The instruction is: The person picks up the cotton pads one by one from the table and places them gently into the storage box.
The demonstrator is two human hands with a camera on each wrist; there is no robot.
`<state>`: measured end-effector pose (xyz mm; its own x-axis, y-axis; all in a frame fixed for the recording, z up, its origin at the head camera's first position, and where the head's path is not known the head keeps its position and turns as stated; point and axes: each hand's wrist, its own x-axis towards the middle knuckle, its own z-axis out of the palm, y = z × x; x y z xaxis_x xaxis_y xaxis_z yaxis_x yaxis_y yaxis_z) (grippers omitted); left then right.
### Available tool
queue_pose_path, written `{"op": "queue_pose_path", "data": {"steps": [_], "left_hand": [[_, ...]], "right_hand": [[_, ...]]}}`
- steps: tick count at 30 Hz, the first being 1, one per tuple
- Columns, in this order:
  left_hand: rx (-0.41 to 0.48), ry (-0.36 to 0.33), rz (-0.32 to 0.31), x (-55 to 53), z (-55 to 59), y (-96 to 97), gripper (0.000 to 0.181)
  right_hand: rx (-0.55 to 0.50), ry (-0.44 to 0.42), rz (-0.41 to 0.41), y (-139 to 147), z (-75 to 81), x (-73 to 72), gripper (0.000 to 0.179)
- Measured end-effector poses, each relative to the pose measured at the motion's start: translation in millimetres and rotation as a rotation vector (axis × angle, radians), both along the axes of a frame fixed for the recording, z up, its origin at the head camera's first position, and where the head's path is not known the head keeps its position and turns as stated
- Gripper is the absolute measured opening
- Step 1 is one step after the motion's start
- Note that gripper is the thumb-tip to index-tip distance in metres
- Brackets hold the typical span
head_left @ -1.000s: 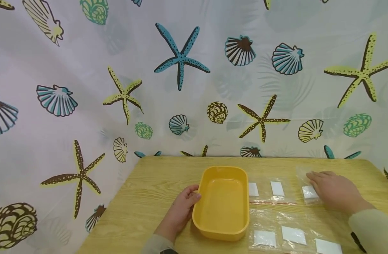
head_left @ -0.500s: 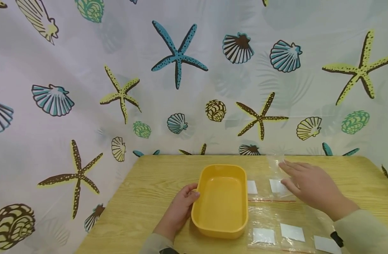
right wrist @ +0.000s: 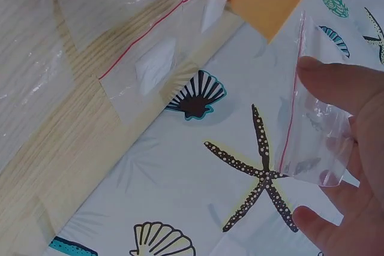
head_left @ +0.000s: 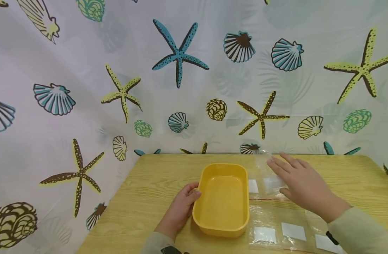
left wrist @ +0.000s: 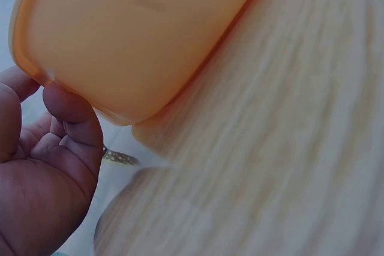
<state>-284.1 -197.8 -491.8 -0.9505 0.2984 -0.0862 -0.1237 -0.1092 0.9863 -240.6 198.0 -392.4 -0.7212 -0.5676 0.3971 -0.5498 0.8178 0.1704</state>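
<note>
My left hand [head_left: 181,208] grips the left rim of a yellow plastic bin [head_left: 220,206], which stands on the table with nothing in it. In the left wrist view the thumb and fingers of that hand [left wrist: 51,190] pinch the bin's edge [left wrist: 138,40]. Raised over the table's back right part, my right hand [head_left: 308,187] holds a small clear zip bag [head_left: 260,162] by thumb and fingers. Seen from the right wrist, this bag [right wrist: 312,136] has a red line along one edge and hangs partly behind the thumb.
Several clear zip bags [head_left: 267,215] with white panels lie flat on the wooden table [head_left: 156,176], right of the bin. A red line crosses the back bags. Behind the table hangs a curtain [head_left: 194,106] printed with starfish and shells.
My right hand has lifted the zip bag from the table's right side and carried it left, toward the bin. The left hand keeps its grip on the bin.
</note>
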Motion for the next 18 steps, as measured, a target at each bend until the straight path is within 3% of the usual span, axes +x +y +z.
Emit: {"op": "queue_pose_path", "data": {"steps": [6,11,18], "left_hand": [[0.007,0.011,-0.008,-0.2,-0.7,1.4,0.053],[0.000,0.020,-0.001,0.0,0.2,1.8,0.050],[-0.016,0.020,-0.006,1.9,2.1,2.4,0.052]], "right_hand": [[-0.092,0.027,0.010,-16.0,6.2,1.6,0.086],[-0.200,-0.055,-0.001,-45.9,8.5,2.0,0.080],[-0.310,-0.134,-0.007,-92.7,-3.5,0.5,0.074]]}}
